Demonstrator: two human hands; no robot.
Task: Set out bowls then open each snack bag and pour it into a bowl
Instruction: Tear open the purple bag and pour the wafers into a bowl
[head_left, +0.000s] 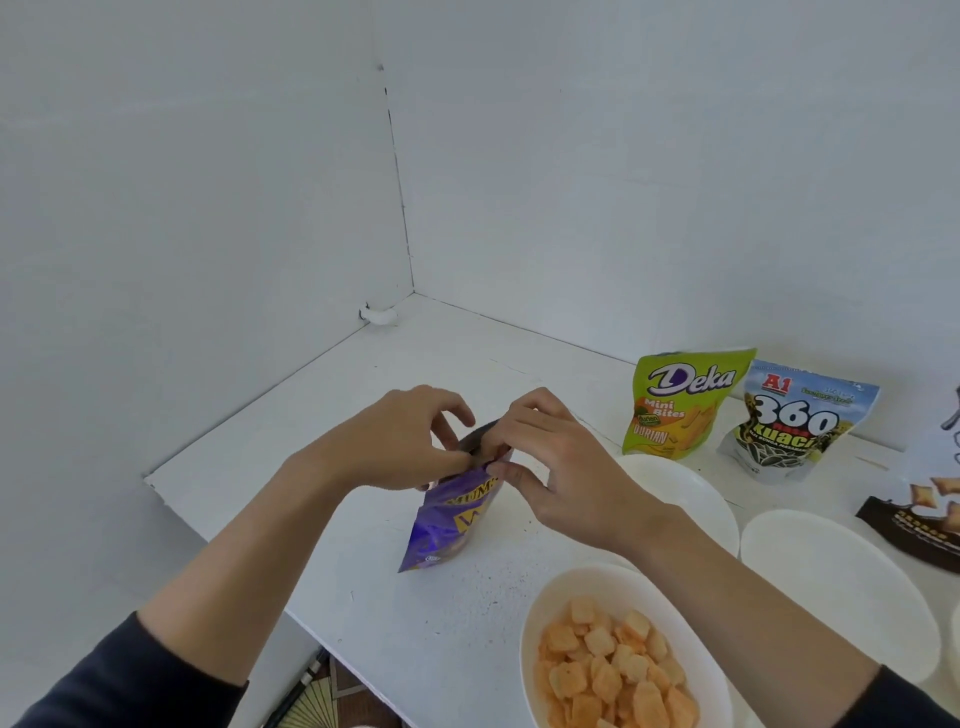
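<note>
Snack bag (449, 525), purple, pinched at its top by both my hands.
Its mouth is hidden behind my fingers, so I cannot tell if it is torn; it stands tilted on the white table (363, 415). My left hand (395, 441) and right hand (561, 467) each grip the upper edge, fingers curled. A bowl (597, 577) of orange crackers sits under my right forearm.
</note>
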